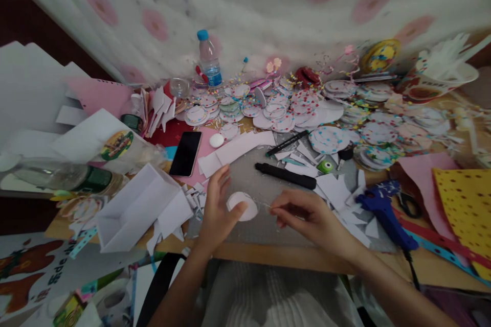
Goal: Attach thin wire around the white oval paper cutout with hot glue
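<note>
A round white paper disc (245, 208) is over the grey mat, with my left hand (219, 209) at its left side. The left thumb lies on the disc and the other fingers rise beside it, so the disc is between them. To the right of the disc, my right hand (301, 214) is closed in a pinch on a thin, pale strand (265, 205). That strand runs toward the disc's right edge; whether it is joined there is too small to tell.
Beyond my hands lie a black marker (286, 175), a black pen (287, 143) and a phone (185, 154). A blue glue gun (387, 214) rests at right. An open white box (134, 209) stands left. Decorated discs (274, 112) pile up behind, near a bottle (210, 61).
</note>
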Tool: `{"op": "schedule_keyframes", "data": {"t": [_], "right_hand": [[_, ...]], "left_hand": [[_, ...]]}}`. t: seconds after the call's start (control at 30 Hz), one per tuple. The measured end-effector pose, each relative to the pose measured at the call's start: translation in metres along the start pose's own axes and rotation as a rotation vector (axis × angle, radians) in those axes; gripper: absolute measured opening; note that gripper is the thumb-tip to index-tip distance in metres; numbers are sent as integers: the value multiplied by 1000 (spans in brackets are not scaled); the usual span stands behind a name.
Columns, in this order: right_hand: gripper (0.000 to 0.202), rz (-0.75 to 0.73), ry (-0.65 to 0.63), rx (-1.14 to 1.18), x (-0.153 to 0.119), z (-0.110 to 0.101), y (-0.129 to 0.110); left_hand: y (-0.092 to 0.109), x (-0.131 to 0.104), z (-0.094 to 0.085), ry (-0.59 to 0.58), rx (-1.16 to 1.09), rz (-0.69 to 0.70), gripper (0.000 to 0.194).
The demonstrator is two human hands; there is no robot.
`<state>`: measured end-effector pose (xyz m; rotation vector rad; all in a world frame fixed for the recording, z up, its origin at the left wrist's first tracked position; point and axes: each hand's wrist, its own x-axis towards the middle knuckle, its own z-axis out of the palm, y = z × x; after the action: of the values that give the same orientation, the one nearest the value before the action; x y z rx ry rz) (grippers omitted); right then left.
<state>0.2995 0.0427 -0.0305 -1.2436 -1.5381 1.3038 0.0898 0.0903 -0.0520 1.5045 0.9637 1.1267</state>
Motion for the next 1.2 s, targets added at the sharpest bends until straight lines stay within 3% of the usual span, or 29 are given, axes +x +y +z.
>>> {"op": "schedule_keyframes", "data": {"t": [0.13, 0.2, 0.27, 0.33, 0.43, 0.57, 0.83, 1.03, 1.2], "right_hand": [[13, -21, 70, 85, -5, 6, -3], [11, -59, 93, 53, -7, 9, -5], [10, -116, 105, -26, -9, 11, -5], [12, -203, 104, -132, -12, 13, -4], [17, -354, 104, -255, -16, 15, -2], [21, -444, 81, -407, -21, 12, 1], [24, -680, 32, -836, -24, -2, -11], [38, -861, -4, -932, -15, -11, -28], [37, -907, 16, -934, -14, -11, -28]], "left_hand": [[-8, -16, 16, 14, -478, -326, 60], [-4, -21, 25, 57, -645, -397, 58], [1, -22, 32, 97, -722, -377, 59], [5, -20, 35, 97, -674, -291, 61], [7, -15, 33, 7, -498, -190, 52], [8, -13, 30, -86, -407, -239, 37], [10, -15, 30, -202, -432, -260, 45], [16, -14, 25, -268, -362, -235, 46], [17, -11, 26, -304, -452, -221, 54]]}}
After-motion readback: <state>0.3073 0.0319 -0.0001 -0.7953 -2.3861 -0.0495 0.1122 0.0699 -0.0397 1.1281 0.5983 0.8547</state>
